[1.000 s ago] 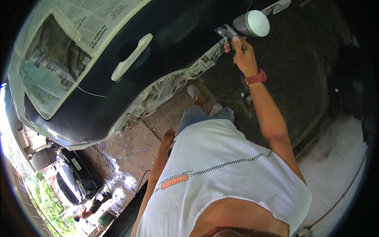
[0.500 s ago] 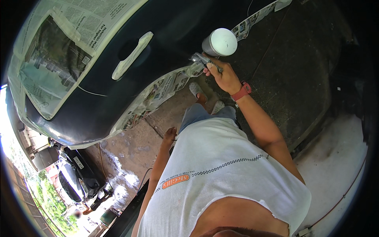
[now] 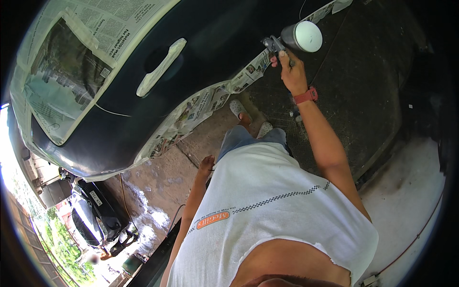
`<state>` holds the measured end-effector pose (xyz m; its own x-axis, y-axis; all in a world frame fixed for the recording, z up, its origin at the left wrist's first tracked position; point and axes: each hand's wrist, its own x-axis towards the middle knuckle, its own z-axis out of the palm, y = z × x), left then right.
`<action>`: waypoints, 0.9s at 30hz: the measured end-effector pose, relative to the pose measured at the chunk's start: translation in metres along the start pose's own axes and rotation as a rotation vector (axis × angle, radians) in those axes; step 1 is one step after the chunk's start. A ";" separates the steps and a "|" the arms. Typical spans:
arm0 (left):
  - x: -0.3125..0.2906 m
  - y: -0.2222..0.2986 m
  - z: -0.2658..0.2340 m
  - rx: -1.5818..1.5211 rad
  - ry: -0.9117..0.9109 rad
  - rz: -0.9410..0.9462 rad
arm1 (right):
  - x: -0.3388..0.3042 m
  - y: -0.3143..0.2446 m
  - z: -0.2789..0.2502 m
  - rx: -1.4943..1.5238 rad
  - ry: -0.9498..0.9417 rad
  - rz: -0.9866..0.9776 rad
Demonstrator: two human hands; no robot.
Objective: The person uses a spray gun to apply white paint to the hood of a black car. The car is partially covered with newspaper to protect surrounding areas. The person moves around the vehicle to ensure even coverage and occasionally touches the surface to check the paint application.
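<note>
My right hand (image 3: pixel 294 74), with a red watch (image 3: pixel 306 95) on its wrist, is wrapped round a spray gun (image 3: pixel 276 48). The gun's metal cup has a round white lid (image 3: pixel 308 37). Its nozzle end points at the dark car body panel (image 3: pixel 210 52), just above the newspaper masking strip (image 3: pixel 205 103) along the panel's lower edge. A tape-covered door handle (image 3: pixel 161 68) lies left of the gun. Low beside my shorts, my left hand (image 3: pixel 206 165) looks closed, its fingers partly hidden; whatever it may hold is unclear.
Newspaper and tape cover the car window (image 3: pixel 71 76) at upper left. A black motorcycle (image 3: pixel 98 210) stands behind at lower left, near a thin hose (image 3: pixel 123 196) on the concrete floor (image 3: pixel 165 177). Dark matting (image 3: pixel 354 100) lies to the right, beside a pale surface (image 3: pixel 401 215).
My right hand has carried the spray gun to the right and farther away along the panel's lower edge, uncovering more newspaper strip. My left hand has hardly moved.
</note>
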<state>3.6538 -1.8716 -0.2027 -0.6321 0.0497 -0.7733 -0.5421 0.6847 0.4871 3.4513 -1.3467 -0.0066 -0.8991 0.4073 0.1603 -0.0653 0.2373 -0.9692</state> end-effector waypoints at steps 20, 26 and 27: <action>-0.011 0.017 -0.012 0.097 -0.020 0.000 | -0.014 0.017 0.010 0.022 -0.141 0.084; -0.007 0.008 -0.010 0.071 -0.043 0.014 | 0.009 -0.015 -0.011 0.002 -0.016 0.079; -0.004 0.005 -0.010 0.079 -0.044 0.017 | 0.010 -0.016 -0.012 -0.014 -0.020 0.075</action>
<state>3.6481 -1.8757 -0.1928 -0.6152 0.0928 -0.7829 -0.4847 0.7387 0.4685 3.4488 -1.3358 0.0130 -0.9099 0.4063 0.0836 0.0082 0.2191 -0.9757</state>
